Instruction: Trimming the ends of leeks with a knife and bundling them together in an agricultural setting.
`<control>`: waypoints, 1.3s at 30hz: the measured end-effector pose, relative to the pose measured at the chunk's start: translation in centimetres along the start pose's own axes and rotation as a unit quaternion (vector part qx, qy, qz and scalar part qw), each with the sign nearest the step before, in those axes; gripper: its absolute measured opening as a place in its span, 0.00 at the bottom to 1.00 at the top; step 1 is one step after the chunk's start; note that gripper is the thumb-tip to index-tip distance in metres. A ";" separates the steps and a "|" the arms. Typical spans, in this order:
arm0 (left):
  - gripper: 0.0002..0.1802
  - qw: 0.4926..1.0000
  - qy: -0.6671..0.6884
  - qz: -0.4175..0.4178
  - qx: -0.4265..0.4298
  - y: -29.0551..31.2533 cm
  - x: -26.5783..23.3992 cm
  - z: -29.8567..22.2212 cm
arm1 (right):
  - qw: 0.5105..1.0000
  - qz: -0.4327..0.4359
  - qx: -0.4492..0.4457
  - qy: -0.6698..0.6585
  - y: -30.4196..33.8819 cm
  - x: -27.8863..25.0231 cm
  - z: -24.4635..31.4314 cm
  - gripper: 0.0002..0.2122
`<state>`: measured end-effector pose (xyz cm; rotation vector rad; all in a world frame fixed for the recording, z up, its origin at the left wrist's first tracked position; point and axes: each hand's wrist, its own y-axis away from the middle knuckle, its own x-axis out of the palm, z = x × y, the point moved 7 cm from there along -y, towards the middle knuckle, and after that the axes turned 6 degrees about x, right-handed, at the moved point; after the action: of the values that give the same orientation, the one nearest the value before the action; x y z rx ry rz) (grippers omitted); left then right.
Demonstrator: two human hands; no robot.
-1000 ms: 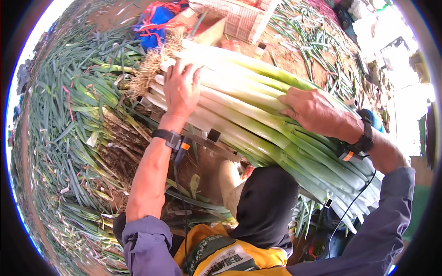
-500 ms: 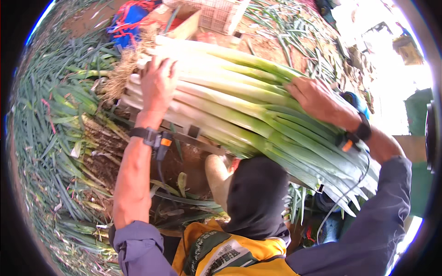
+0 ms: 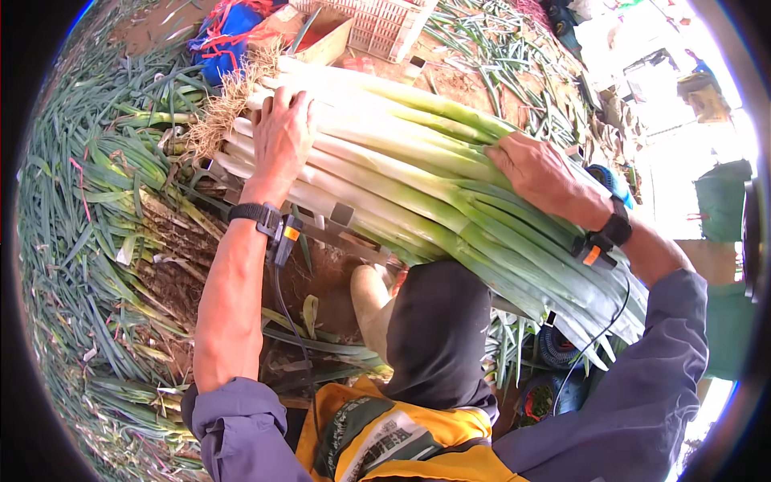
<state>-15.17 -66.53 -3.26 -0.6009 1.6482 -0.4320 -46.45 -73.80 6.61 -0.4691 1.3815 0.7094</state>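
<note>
A broad layer of long green onions [image 3: 377,173] lies across a low metal rack [image 3: 341,215], white root ends to the left and green leaves to the lower right. My left hand [image 3: 283,140] grips the white stalks close to the roots [image 3: 213,124], its fingers curled over the top. Further right, my right hand [image 3: 538,173] is closed on the stalks where white turns to green; its fingertips are partly hidden. Both wrists wear black straps with small devices [image 3: 285,239] and cables.
Loose green onions [image 3: 80,217] are heaped along the left. A blue bag with red string [image 3: 225,40], a cardboard box [image 3: 325,40] and a plastic crate [image 3: 385,24] stand at the far side. Scattered leaves [image 3: 514,60] cover the far ground. My bent knee [image 3: 446,309] is below the rack.
My right hand has shifted slightly left along the stalks, and its fingers look more tightly curled. My left hand stays near the root ends. The view has shifted a little.
</note>
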 end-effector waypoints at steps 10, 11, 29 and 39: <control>0.14 1.000 -0.012 0.011 -0.004 0.6 0.3 -0.1 | 0.983 -0.059 -0.079 0.154 5.9 1.0 3.8 0.34; 0.14 1.000 -0.011 0.017 0.004 0.7 0.2 -0.1 | 0.980 -0.086 -0.091 0.157 6.4 1.1 4.3 0.34; 0.12 0.966 0.195 -0.161 -0.063 4.7 -8.1 1.5 | 0.986 -0.072 -0.072 0.130 5.6 -1.1 3.2 0.24; 0.20 0.879 0.357 0.203 -0.244 23.6 -15.2 4.4 | 0.995 -0.038 -0.079 0.044 2.7 -0.9 0.3 0.10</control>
<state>-12.69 -38.30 -6.00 -0.4554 2.5684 0.1131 -48.17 -71.86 7.81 -0.6817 1.3880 0.7469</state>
